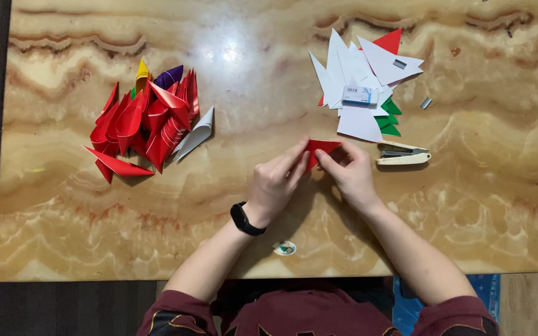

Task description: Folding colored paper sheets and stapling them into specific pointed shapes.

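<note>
Pinched between fingertips of left hand (273, 182) and right hand (349, 171) near the tabletop (231, 230) middle: red paper piece (320, 149), probably light, thin, easily creased, best gripped at folded edges.

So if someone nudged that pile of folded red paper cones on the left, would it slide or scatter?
The cones look thin and light, so they would probably scatter. The table looks glossy, so they likely slide easily. Loosely stacked, the pile may topple.
</note>
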